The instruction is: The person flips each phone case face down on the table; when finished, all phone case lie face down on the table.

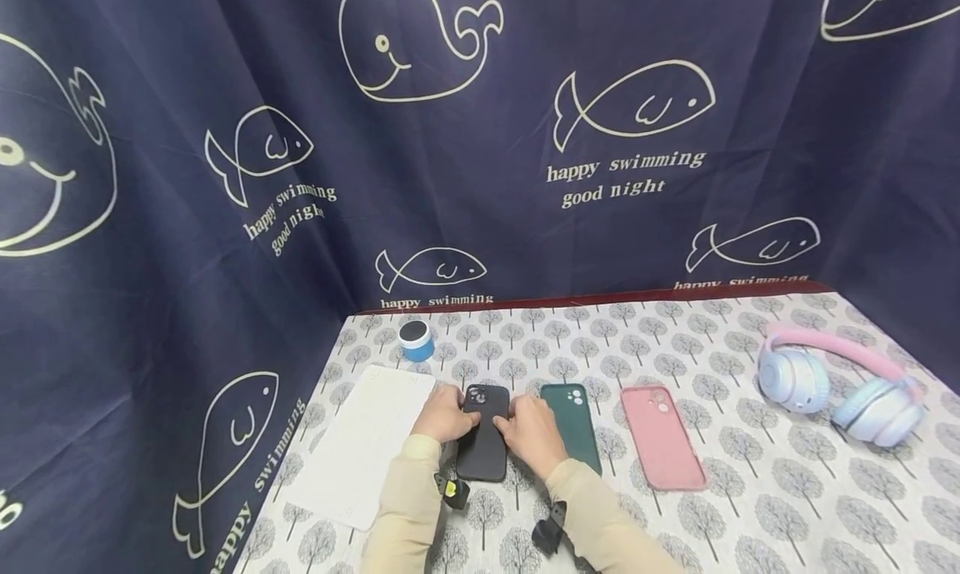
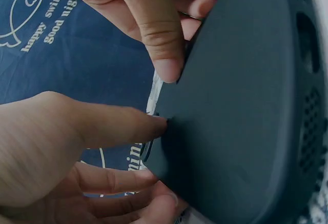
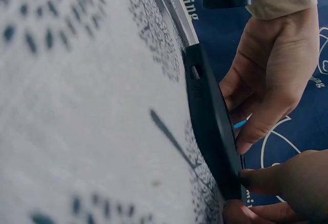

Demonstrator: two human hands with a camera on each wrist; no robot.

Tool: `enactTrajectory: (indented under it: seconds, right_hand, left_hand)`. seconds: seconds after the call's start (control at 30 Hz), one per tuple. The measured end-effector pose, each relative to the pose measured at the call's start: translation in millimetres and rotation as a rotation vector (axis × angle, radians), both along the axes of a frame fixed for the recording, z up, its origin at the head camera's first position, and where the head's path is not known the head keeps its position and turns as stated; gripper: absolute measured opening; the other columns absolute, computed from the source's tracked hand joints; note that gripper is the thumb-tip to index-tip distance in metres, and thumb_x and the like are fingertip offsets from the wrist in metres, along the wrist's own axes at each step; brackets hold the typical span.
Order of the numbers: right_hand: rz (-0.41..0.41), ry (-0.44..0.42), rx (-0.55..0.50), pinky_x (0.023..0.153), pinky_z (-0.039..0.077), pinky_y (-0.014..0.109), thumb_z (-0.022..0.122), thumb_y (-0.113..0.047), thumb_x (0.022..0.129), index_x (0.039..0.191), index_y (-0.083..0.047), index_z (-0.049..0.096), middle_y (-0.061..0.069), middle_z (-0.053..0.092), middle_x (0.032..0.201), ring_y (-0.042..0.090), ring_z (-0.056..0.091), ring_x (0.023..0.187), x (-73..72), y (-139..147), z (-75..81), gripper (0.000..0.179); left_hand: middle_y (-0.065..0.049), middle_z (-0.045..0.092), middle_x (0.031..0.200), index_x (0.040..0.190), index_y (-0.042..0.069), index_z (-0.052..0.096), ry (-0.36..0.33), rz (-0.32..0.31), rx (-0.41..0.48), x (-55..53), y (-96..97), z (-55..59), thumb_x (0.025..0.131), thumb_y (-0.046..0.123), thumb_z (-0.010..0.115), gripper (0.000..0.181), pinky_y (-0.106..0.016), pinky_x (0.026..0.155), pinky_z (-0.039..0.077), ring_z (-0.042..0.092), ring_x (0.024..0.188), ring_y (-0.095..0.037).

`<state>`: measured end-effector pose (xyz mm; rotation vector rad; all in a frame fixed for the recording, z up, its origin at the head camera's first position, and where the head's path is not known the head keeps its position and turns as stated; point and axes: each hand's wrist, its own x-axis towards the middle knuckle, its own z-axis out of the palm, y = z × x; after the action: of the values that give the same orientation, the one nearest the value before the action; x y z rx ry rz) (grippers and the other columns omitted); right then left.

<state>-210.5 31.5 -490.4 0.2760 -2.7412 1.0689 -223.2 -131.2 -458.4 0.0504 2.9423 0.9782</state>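
A phone in a black case (image 1: 483, 449) lies back side up on the patterned cloth, its camera end pointing away from me. My left hand (image 1: 445, 416) grips its left edge near the camera bump, thumb on the back and fingers down the side. On the opposite edge my right hand (image 1: 531, 428) holds it the same way, thumb laid on the back. In the left wrist view both thumbs press the black case (image 2: 230, 106) close to each other. The right wrist view shows the bottom edge of the black case (image 3: 202, 98) with its port cutout, low over the cloth.
Right of the phone lie a dark green phone case (image 1: 573, 420) and a pink phone case (image 1: 663, 441). Pink and pale blue headphones (image 1: 832, 382) rest farther right. A white board (image 1: 367, 441) is at left, with a blue jar (image 1: 416, 341) behind it.
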Motion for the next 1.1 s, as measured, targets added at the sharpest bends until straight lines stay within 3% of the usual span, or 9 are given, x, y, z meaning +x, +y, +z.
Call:
enactTrajectory:
  seconds: [0.17,0.37,0.5,0.6,0.67,0.73,0.83,0.97,1.1]
  right_hand:
    - [0.012,0.002,-0.007,0.053,0.044,0.033,0.081,-0.015,0.081,0.066,-0.008,0.063,0.000,0.056,0.061,0.016,0.051,0.054,-0.3,2,2.3,0.025]
    - [0.019,-0.037,-0.006,0.052,0.042,0.031,0.080,-0.016,0.083,0.067,-0.008,0.063,-0.002,0.054,0.060,0.015,0.049,0.054,2.0,5,4.2,0.024]
    - [0.064,-0.096,0.020,0.050,0.038,0.030,0.076,-0.022,0.087,0.065,-0.008,0.061,-0.001,0.050,0.056,0.015,0.045,0.053,4.2,8,11.4,0.030]
    - [0.078,-0.141,0.054,0.058,0.047,0.035,0.075,-0.028,0.088,0.081,-0.003,0.069,0.003,0.057,0.067,0.017,0.051,0.059,6.6,15,23.5,0.026]
    - [0.058,-0.119,0.095,0.068,0.052,0.042,0.075,-0.030,0.087,0.097,-0.001,0.071,0.008,0.064,0.080,0.022,0.060,0.069,6.9,24,32.6,0.031]
    - [0.013,-0.073,0.147,0.073,0.053,0.046,0.076,-0.029,0.085,0.104,0.002,0.070,0.014,0.065,0.094,0.028,0.063,0.078,6.9,35,40.2,0.036]
    - [-0.061,-0.020,0.245,0.068,0.054,0.049,0.077,-0.026,0.084,0.098,0.003,0.070,0.020,0.061,0.102,0.035,0.059,0.088,5.5,52,45.6,0.032]
    - [-0.115,-0.087,0.339,0.067,0.053,0.051,0.078,-0.021,0.082,0.097,0.006,0.067,0.021,0.055,0.096,0.035,0.054,0.087,3.6,74,43.2,0.033]
    - [-0.091,-0.198,0.352,0.073,0.053,0.051,0.079,-0.016,0.078,0.101,0.009,0.066,0.021,0.055,0.093,0.033,0.055,0.084,1.2,91,38.3,0.036]
  left_hand:
    - [-0.007,0.053,0.080,0.082,0.001,0.060,0.007,0.033,-0.014,-0.2,2.5,-0.7,0.076,0.013,0.082,0.027,-0.043,0.074,0.048,0.050,0.076,-0.025]
    - [-0.006,0.054,0.075,0.078,0.003,0.059,0.032,0.026,-0.034,-3.3,4.0,-5.3,0.074,0.014,0.084,0.028,-0.042,0.070,0.049,0.051,0.072,-0.024]
    - [-0.007,0.056,0.073,0.078,0.004,0.061,0.062,0.070,-0.139,-1.9,7.4,-0.2,0.075,0.021,0.086,0.029,-0.045,0.068,0.051,0.057,0.070,-0.026]
    - [-0.007,0.058,0.071,0.079,0.005,0.063,0.122,0.103,-0.205,1.5,13.6,9.1,0.078,0.027,0.083,0.029,-0.045,0.063,0.051,0.058,0.065,-0.027]
    - [-0.007,0.060,0.070,0.080,0.004,0.065,0.181,0.082,-0.183,4.0,23.0,15.9,0.082,0.027,0.080,0.028,-0.043,0.061,0.050,0.058,0.063,-0.026]
    - [-0.007,0.062,0.070,0.082,0.002,0.068,0.216,0.027,-0.123,7.2,34.7,21.1,0.085,0.026,0.076,0.026,-0.040,0.059,0.050,0.058,0.061,-0.024]
    - [-0.007,0.067,0.074,0.091,-0.002,0.072,0.214,-0.077,-0.038,13.8,55.1,24.3,0.088,0.025,0.073,0.027,-0.040,0.064,0.054,0.064,0.065,-0.024]
    - [-0.007,0.067,0.073,0.097,-0.005,0.072,0.157,-0.144,-0.034,22.9,81.1,16.5,0.091,0.024,0.070,0.029,-0.039,0.064,0.055,0.065,0.063,-0.022]
    - [-0.003,0.054,0.062,0.079,0.002,0.064,0.098,-0.161,-0.063,26.5,93.2,0.6,0.094,0.021,0.066,0.024,-0.034,0.049,0.045,0.052,0.052,-0.017]
